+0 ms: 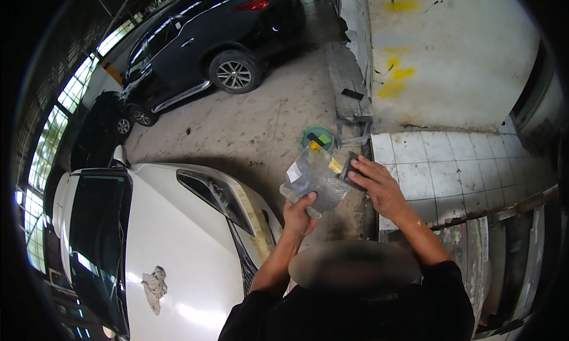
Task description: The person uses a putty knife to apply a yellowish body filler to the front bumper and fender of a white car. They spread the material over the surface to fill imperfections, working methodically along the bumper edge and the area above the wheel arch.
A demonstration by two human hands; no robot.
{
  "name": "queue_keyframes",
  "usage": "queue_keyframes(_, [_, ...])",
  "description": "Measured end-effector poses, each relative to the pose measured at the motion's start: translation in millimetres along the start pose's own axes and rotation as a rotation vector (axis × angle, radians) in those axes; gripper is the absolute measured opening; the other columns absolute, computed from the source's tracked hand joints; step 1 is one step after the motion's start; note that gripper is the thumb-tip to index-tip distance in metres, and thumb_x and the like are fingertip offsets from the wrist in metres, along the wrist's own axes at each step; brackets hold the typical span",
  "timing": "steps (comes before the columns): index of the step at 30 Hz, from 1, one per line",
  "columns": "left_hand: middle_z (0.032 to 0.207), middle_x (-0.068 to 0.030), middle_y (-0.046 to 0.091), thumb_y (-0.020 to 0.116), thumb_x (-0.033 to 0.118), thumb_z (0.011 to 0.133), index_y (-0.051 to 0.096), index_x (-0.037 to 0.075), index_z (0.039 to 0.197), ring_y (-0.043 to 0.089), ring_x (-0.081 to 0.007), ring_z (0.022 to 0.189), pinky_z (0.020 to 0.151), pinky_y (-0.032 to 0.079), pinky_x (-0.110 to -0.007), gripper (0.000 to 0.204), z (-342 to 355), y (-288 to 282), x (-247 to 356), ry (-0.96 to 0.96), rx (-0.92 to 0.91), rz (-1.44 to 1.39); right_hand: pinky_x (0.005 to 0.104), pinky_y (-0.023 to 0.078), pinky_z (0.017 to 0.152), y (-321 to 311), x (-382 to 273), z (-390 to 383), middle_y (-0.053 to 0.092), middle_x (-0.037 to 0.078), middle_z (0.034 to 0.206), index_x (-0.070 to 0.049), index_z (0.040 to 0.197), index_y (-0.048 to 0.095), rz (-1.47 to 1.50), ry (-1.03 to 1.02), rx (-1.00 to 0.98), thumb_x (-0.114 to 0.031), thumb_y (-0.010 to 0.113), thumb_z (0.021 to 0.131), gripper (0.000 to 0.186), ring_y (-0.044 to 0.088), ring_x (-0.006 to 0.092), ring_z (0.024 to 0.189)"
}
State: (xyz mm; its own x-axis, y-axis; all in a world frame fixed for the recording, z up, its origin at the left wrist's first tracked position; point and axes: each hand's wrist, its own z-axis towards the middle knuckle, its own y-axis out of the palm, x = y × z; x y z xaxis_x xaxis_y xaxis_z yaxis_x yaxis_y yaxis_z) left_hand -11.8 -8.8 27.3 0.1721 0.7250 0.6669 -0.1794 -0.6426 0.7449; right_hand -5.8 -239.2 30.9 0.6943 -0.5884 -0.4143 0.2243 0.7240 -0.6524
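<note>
Left hand [298, 215] fingers clamped on lower edge of grey mixing board [316, 178], held mid-air above concrete floor [261, 127]. Right hand [379, 187] fingers closed on dark scraper [348, 168] at board's right edge. Risk: thin one-edge grip, scraper pressure could tip board, smearing yellow filler [333, 165] or dropping near white car [178, 246].

Open concrete floor [255, 127] is lying ahead of the raised hands, giving free passage forward, with only a green bucket [318, 138] standing just beyond them. The white car [172, 240] is crowding the space on the left, its front corner sitting close beside the left forearm. On the right, a low ledge [498, 213] and a grey bench [351, 89] along the wall [450, 56] are hemming in that side.
</note>
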Motion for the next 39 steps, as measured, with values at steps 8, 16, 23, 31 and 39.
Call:
queue_keyframes(8, [0.124,-0.02,0.05,0.052,-0.002,0.083,0.035,-0.005,0.131,0.055,-0.0349,0.111,0.086,0.054,-0.052,0.05,0.3,14.1,3.8,0.028,-0.064,0.171,0.0368,0.042,0.098,-8.0,-26.3,22.9,0.055,0.015,0.127,-0.006,0.13,0.05,0.463,0.269,0.006,0.005,0.052,0.082,0.049,0.052,0.033,0.118])
queue_keyframes(16, [0.121,-0.0199,0.052,0.056,0.0,0.083,0.037,-0.003,0.129,0.058,-0.0356,0.107,0.078,0.057,-0.053,0.05,-4.9,10.4,15.6,0.086,-0.101,0.235,0.0365,0.042,0.099,5.1,-15.8,0.3,0.055,0.017,0.127,-0.008,0.131,0.049,0.369,0.265,-0.127,0.007,0.048,0.084,0.05,0.053,0.0331,0.116])
queue_keyframes(23, [0.122,-0.0209,0.052,0.054,0.002,0.084,0.037,-0.004,0.13,0.057,-0.0373,0.108,0.08,0.056,-0.054,0.049,-1.6,9.7,15.4,-0.002,-0.071,-0.015,0.0346,0.035,0.104,0.7,-27.4,12.2,0.052,0.018,0.131,-0.001,0.129,0.051,0.707,0.225,0.144,0.006,0.047,0.086,0.043,0.048,0.0281,0.125])
queue_keyframes(31, [0.122,-0.0207,0.052,0.056,0.006,0.083,0.036,-0.003,0.131,0.056,-0.0379,0.108,0.078,0.055,-0.055,0.053,-4.1,5.1,15.4,0.008,-0.132,-0.001,0.0353,0.036,0.104,3.0,-28.5,4.1,0.054,0.019,0.129,0.001,0.127,0.052,0.626,0.189,0.019,0.003,0.049,0.088,0.039,0.049,0.0291,0.123])
queue_keyframes(39, [0.119,-0.0202,0.054,0.057,0.005,0.083,0.039,-0.003,0.129,0.059,-0.0354,0.104,0.073,0.058,-0.052,0.05,-1.6,14.9,12.7,0.042,-0.045,0.027,0.0349,0.038,0.103,-5.5,-27.6,7.9,0.054,0.018,0.129,0.0,0.125,0.054,0.575,0.37,0.151,0.003,0.049,0.088,0.037,0.05,0.0292,0.123])
